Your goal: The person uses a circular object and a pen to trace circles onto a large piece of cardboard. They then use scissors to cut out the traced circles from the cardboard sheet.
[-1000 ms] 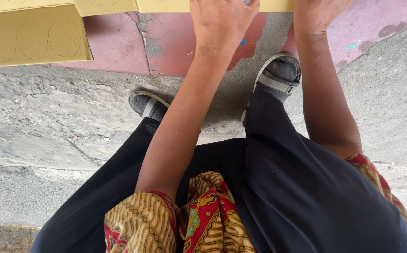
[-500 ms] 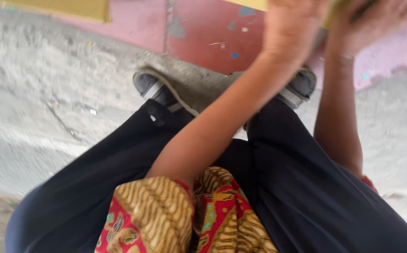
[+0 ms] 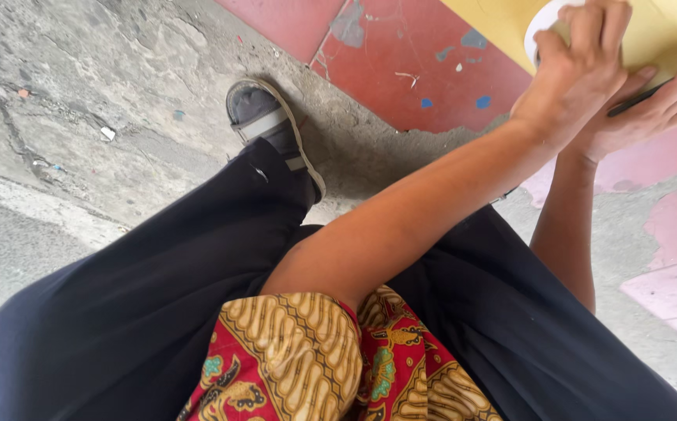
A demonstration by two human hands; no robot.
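Note:
My left hand (image 3: 580,74) reaches across to the upper right and grips a white round object (image 3: 545,27), possibly a roll or cup, against a yellow sheet (image 3: 658,31). My right hand (image 3: 650,109) lies just beside it on the sheet's edge and holds a thin dark stick-like tool (image 3: 650,92) between its fingers. Both forearms cross above my dark trousers (image 3: 198,281). Much of the white object is hidden by my fingers and cut off by the frame's top edge.
I sit over rough grey concrete (image 3: 81,101) that meets worn red-painted floor (image 3: 401,70) with chipped spots. My left foot in a grey sandal (image 3: 264,117) rests at the red edge. A patterned red and gold shirt hem (image 3: 315,359) is at the bottom.
The view has swung left and down, so my hands now sit at the upper right corner. My left hand has closed around the white round object on the yellow sheet.

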